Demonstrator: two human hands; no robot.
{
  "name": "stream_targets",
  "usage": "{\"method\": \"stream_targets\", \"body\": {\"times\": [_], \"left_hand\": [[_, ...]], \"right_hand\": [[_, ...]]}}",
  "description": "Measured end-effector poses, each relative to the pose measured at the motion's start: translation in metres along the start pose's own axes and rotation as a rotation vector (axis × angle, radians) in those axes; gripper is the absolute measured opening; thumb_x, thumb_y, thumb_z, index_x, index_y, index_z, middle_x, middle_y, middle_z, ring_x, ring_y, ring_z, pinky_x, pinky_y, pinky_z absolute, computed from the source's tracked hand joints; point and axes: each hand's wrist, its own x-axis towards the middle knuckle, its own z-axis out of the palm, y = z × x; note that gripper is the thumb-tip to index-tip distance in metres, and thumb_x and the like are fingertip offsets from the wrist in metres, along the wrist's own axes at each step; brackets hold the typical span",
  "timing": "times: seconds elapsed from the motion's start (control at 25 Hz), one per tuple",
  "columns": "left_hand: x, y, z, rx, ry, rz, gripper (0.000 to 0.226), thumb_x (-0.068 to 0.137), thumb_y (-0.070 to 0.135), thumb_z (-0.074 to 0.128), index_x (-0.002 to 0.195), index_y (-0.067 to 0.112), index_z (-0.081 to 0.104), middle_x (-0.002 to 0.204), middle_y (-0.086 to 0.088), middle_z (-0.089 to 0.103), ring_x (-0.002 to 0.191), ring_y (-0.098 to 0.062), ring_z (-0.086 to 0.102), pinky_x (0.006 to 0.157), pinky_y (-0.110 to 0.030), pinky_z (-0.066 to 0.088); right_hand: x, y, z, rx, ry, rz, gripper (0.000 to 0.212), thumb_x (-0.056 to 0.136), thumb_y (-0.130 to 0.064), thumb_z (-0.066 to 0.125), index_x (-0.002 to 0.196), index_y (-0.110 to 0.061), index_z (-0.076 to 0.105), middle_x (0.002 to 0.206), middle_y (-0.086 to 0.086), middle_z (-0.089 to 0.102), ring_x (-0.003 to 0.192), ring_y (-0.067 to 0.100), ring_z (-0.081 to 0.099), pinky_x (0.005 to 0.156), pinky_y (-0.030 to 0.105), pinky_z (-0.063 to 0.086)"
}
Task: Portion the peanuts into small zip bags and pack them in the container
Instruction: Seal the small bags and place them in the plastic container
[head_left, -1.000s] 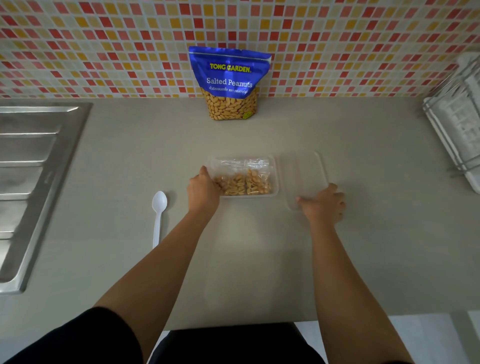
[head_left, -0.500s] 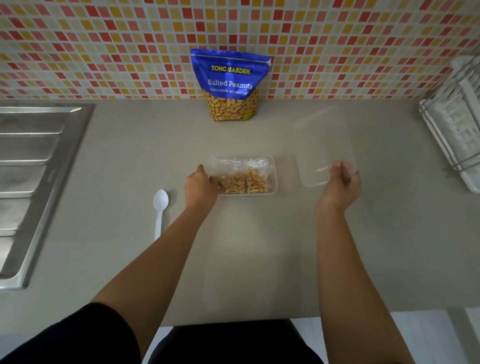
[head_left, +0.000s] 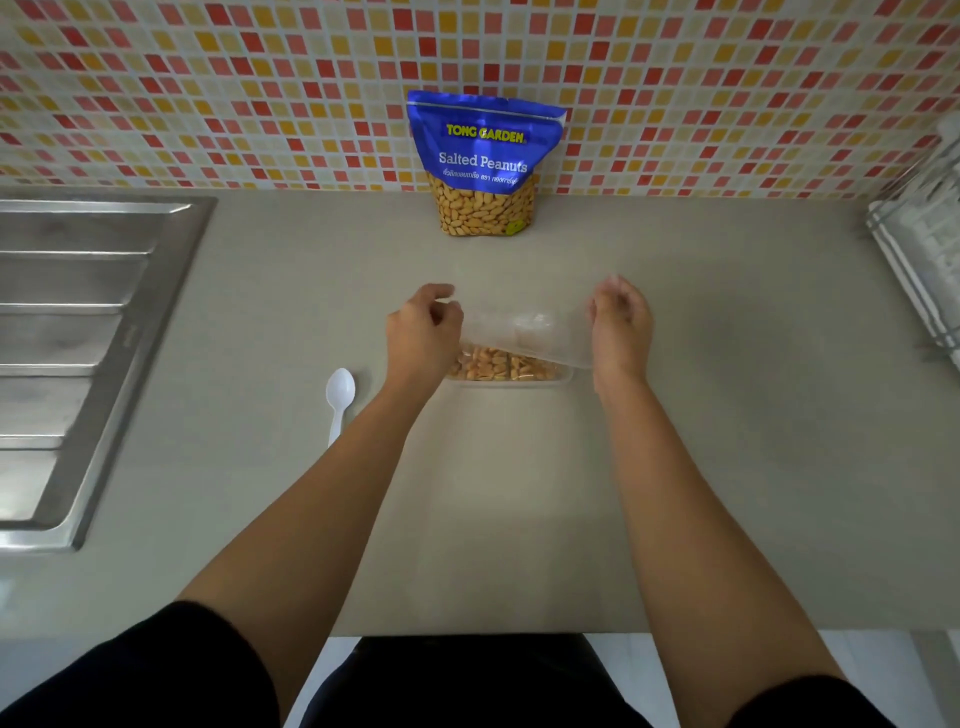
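Note:
A clear plastic container (head_left: 563, 375) sits mid-counter, with small zip bags of peanuts (head_left: 498, 365) inside it. Above it hangs the clear lid (head_left: 530, 332), tilted, covering the container's far part. My left hand (head_left: 423, 332) pinches the lid's left end and my right hand (head_left: 621, 325) grips its right end. A blue bag of salted peanuts (head_left: 483, 166) stands upright against the tiled wall behind.
A white plastic spoon (head_left: 339, 397) lies on the counter left of the container. A steel sink drainboard (head_left: 78, 332) fills the left side. A white dish rack (head_left: 924, 249) stands at the right edge. The counter's front edge runs near my body.
My right hand lifted the lid off the counter and carried it left over the container. My left hand left the container's side and took the lid's left end.

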Motion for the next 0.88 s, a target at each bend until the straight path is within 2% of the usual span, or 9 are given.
{"method": "stream_targets", "body": {"times": [0.08, 0.16, 0.2, 0.28, 0.36, 0.44, 0.6, 0.72, 0.88], "left_hand": [[-0.002, -0.012, 0.000, 0.106, 0.032, -0.019, 0.029, 0.090, 0.015, 0.048, 0.114, 0.008, 0.064, 0.102, -0.009, 0.069, 0.092, -0.021, 0.063, 0.077, -0.016, 0.043], [-0.006, -0.022, 0.003, 0.199, 0.028, -0.050, 0.029, 0.091, 0.016, 0.048, 0.112, 0.006, 0.065, 0.106, -0.012, 0.068, 0.094, -0.026, 0.063, 0.080, -0.027, 0.046], [-0.008, -0.026, 0.005, 0.244, 0.026, -0.065, 0.028, 0.091, 0.015, 0.047, 0.109, 0.004, 0.065, 0.102, -0.013, 0.069, 0.090, -0.029, 0.063, 0.077, -0.030, 0.047], [-0.010, -0.034, 0.007, 0.324, 0.035, -0.078, 0.025, 0.089, 0.012, 0.045, 0.091, -0.001, 0.066, 0.080, -0.018, 0.064, 0.070, -0.032, 0.055, 0.064, -0.034, 0.043], [-0.011, -0.039, 0.010, 0.398, 0.034, -0.095, 0.023, 0.085, 0.009, 0.043, 0.069, -0.002, 0.055, 0.061, -0.018, 0.046, 0.057, -0.027, 0.035, 0.052, -0.033, 0.028], [-0.011, -0.042, 0.011, 0.409, 0.018, -0.101, 0.024, 0.084, 0.007, 0.042, 0.062, 0.002, 0.047, 0.055, -0.014, 0.035, 0.053, -0.022, 0.025, 0.051, -0.032, 0.022], [-0.011, -0.049, 0.014, 0.361, 0.012, -0.084, 0.024, 0.085, 0.007, 0.042, 0.064, -0.002, 0.050, 0.056, -0.020, 0.040, 0.055, -0.024, 0.028, 0.054, -0.033, 0.026], [-0.012, -0.056, 0.017, 0.311, 0.011, -0.086, 0.017, 0.087, 0.007, 0.043, 0.071, 0.014, 0.044, 0.063, -0.022, 0.051, 0.059, -0.021, 0.037, 0.058, -0.031, 0.031], [-0.017, -0.056, 0.020, 0.287, 0.047, -0.070, 0.015, 0.088, 0.007, 0.042, 0.077, 0.017, 0.042, 0.066, -0.021, 0.055, 0.063, -0.021, 0.043, 0.061, -0.036, 0.037]], "right_hand": [[0.000, 0.005, 0.004, -0.136, -0.072, -0.013, 0.032, 0.086, -0.021, 0.053, 0.115, -0.014, 0.062, 0.109, 0.003, 0.061, 0.099, 0.014, 0.057, 0.093, 0.024, 0.040], [0.003, 0.015, 0.006, -0.368, -0.120, -0.044, 0.036, 0.093, -0.014, 0.046, 0.127, -0.007, 0.055, 0.129, 0.009, 0.058, 0.119, 0.019, 0.054, 0.102, 0.021, 0.035], [0.004, 0.020, 0.008, -0.452, -0.148, -0.050, 0.036, 0.095, -0.014, 0.043, 0.129, -0.006, 0.052, 0.134, 0.012, 0.054, 0.125, 0.021, 0.050, 0.104, 0.022, 0.032], [0.005, 0.030, 0.011, -0.558, -0.190, -0.056, 0.037, 0.098, -0.015, 0.040, 0.132, -0.004, 0.050, 0.138, 0.015, 0.050, 0.129, 0.024, 0.046, 0.105, 0.023, 0.029], [0.006, 0.039, 0.012, -0.603, -0.197, -0.051, 0.038, 0.098, -0.014, 0.038, 0.133, -0.003, 0.048, 0.138, 0.016, 0.049, 0.130, 0.025, 0.045, 0.103, 0.023, 0.027], [0.005, 0.045, 0.011, -0.617, -0.207, -0.048, 0.038, 0.099, -0.014, 0.037, 0.133, -0.003, 0.048, 0.139, 0.016, 0.049, 0.130, 0.025, 0.044, 0.103, 0.023, 0.026], [0.003, 0.054, 0.010, -0.564, -0.216, -0.026, 0.039, 0.100, -0.016, 0.033, 0.136, -0.005, 0.045, 0.142, 0.014, 0.046, 0.132, 0.024, 0.042, 0.103, 0.021, 0.025], [-0.002, 0.057, 0.008, -0.529, -0.211, -0.070, 0.039, 0.101, -0.016, 0.031, 0.136, -0.005, 0.043, 0.142, 0.013, 0.045, 0.132, 0.023, 0.041, 0.103, 0.019, 0.025], [-0.002, 0.061, 0.008, -0.466, -0.194, -0.043, 0.037, 0.100, -0.018, 0.033, 0.131, -0.009, 0.051, 0.134, 0.011, 0.054, 0.126, 0.022, 0.048, 0.102, 0.023, 0.033]]}}
